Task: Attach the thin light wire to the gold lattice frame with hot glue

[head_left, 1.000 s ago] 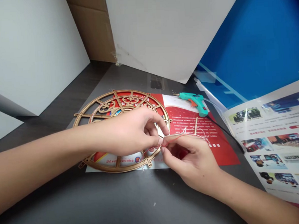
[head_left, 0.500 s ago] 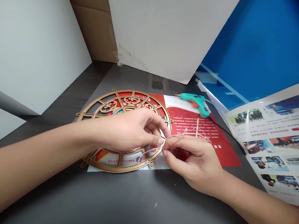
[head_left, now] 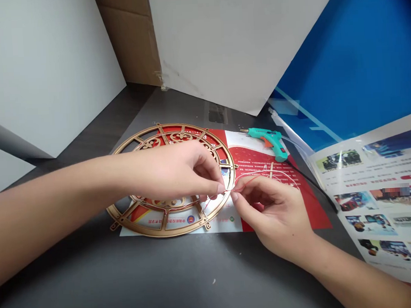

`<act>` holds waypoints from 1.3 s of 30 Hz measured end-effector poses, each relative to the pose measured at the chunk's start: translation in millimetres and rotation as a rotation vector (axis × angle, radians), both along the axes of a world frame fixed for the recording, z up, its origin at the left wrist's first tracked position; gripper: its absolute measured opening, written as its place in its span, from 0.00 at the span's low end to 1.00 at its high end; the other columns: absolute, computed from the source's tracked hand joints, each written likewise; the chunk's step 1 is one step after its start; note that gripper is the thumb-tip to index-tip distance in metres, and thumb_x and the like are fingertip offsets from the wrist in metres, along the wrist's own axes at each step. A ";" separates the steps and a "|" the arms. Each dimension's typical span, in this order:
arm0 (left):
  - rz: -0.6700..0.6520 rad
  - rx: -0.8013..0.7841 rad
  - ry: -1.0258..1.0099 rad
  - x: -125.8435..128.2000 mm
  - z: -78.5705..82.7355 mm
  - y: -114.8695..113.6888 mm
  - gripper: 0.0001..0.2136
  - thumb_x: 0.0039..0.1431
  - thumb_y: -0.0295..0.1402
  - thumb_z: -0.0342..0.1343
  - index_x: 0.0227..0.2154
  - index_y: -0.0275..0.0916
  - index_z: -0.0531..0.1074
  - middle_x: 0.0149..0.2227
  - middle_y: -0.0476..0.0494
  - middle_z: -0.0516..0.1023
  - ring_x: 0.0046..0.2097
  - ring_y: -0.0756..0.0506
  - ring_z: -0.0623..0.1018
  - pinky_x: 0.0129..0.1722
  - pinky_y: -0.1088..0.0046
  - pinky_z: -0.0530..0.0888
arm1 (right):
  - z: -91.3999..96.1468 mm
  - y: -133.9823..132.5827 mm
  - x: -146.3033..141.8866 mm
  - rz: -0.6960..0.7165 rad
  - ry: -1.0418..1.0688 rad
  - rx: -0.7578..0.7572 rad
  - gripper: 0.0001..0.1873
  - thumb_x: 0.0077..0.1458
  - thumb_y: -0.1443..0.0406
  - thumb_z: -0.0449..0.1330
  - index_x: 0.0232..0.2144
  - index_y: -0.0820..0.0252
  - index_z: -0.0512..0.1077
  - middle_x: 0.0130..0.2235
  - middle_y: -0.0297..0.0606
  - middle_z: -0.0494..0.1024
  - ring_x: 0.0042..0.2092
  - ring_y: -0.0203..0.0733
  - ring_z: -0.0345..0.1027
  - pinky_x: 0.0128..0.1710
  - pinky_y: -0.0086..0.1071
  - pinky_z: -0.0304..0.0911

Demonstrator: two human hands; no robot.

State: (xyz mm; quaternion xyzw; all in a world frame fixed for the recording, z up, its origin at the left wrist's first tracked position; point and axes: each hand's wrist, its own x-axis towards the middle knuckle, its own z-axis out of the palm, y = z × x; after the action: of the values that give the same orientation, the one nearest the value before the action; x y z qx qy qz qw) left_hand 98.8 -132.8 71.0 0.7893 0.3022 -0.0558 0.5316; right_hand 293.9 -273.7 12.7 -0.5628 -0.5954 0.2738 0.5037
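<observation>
Red thread [head_left: 247, 182] stretches between pinched left hand [head_left: 179, 171] and right hand [head_left: 272, 215], just over a gold wheel's rim [head_left: 168, 233].

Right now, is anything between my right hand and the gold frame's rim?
Nothing solid does: the right hand sits beside the gold frame's rim, with only the red thread crossing from its fingertips toward the left hand.
</observation>
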 end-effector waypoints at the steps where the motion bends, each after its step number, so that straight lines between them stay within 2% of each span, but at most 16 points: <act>1: -0.010 -0.009 0.007 -0.3 -0.7 0.0 0.11 0.64 0.47 0.68 0.35 0.48 0.89 0.36 0.47 0.90 0.36 0.44 0.86 0.33 0.75 0.75 | -0.2 -0.1 0.0 0.001 0.002 -0.002 0.07 0.61 0.65 0.70 0.29 0.53 0.79 0.24 0.31 0.80 0.23 0.35 0.70 0.20 0.28 0.64; 6: -0.015 0.008 -0.023 -0.1 -0.5 -1.0 0.11 0.67 0.45 0.66 0.34 0.47 0.88 0.37 0.47 0.90 0.34 0.46 0.85 0.31 0.76 0.74 | -0.6 -0.3 -0.4 0.014 0.018 0.019 0.06 0.60 0.66 0.69 0.30 0.53 0.79 0.24 0.30 0.80 0.23 0.34 0.70 0.19 0.28 0.61; 9: -0.028 0.049 -0.055 0.8 0.7 -1.1 0.11 0.68 0.42 0.65 0.30 0.47 0.87 0.33 0.49 0.89 0.32 0.49 0.83 0.30 0.78 0.72 | -1.7 0.2 -0.8 0.028 0.009 0.047 0.06 0.59 0.68 0.69 0.30 0.54 0.80 0.23 0.28 0.79 0.22 0.33 0.69 0.19 0.27 0.59; 15: -0.023 0.065 -0.025 1.7 1.2 -0.8 0.13 0.69 0.40 0.64 0.28 0.45 0.86 0.32 0.48 0.88 0.27 0.50 0.79 0.28 0.77 0.71 | -4.8 1.0 -0.3 0.053 -0.019 0.091 0.07 0.55 0.72 0.69 0.30 0.55 0.83 0.26 0.30 0.83 0.23 0.33 0.71 0.21 0.26 0.61; 21: -0.023 0.044 -0.001 0.9 1.0 -2.8 0.10 0.64 0.43 0.66 0.32 0.45 0.87 0.34 0.46 0.89 0.31 0.47 0.82 0.27 0.75 0.70 | -3.6 1.9 2.1 0.076 0.059 -0.077 0.06 0.62 0.67 0.69 0.32 0.54 0.78 0.26 0.29 0.78 0.25 0.33 0.69 0.23 0.28 0.65; 23: -0.019 0.080 -0.005 1.4 -0.1 -4.8 0.10 0.64 0.44 0.66 0.34 0.44 0.87 0.34 0.47 0.89 0.32 0.46 0.83 0.28 0.75 0.71 | -4.3 2.6 2.8 0.091 0.104 -0.101 0.06 0.62 0.65 0.69 0.33 0.55 0.78 0.28 0.30 0.79 0.25 0.34 0.69 0.23 0.28 0.67; 27: -0.047 0.159 -0.015 2.5 -2.7 -9.9 0.11 0.64 0.43 0.65 0.32 0.43 0.86 0.32 0.49 0.88 0.31 0.47 0.83 0.28 0.75 0.73 | -7.1 2.7 3.1 0.103 0.123 -0.090 0.05 0.63 0.65 0.69 0.33 0.56 0.79 0.30 0.31 0.80 0.26 0.34 0.70 0.24 0.28 0.67; 31: -0.072 0.132 -0.031 3.1 -4.8 -12.1 0.09 0.63 0.40 0.64 0.32 0.44 0.87 0.33 0.50 0.90 0.34 0.47 0.86 0.31 0.75 0.76 | -8.5 0.9 3.1 0.116 0.104 -0.082 0.04 0.62 0.66 0.69 0.33 0.56 0.79 0.27 0.31 0.79 0.26 0.34 0.69 0.24 0.27 0.66; 39: -0.031 0.109 -0.021 5.0 -4.8 -15.4 0.05 0.56 0.35 0.65 0.29 0.43 0.85 0.28 0.52 0.88 0.27 0.49 0.82 0.23 0.78 0.72 | -9.0 0.8 2.8 0.154 0.002 -0.037 0.08 0.62 0.69 0.66 0.29 0.56 0.77 0.25 0.28 0.76 0.25 0.32 0.66 0.25 0.26 0.62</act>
State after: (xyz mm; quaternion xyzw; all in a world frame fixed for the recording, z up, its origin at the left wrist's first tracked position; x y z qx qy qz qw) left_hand 103.8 -148.2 66.2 0.8223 0.2868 -0.0392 0.4899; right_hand 296.7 -272.9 3.6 -0.5243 -0.6313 0.3231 0.4714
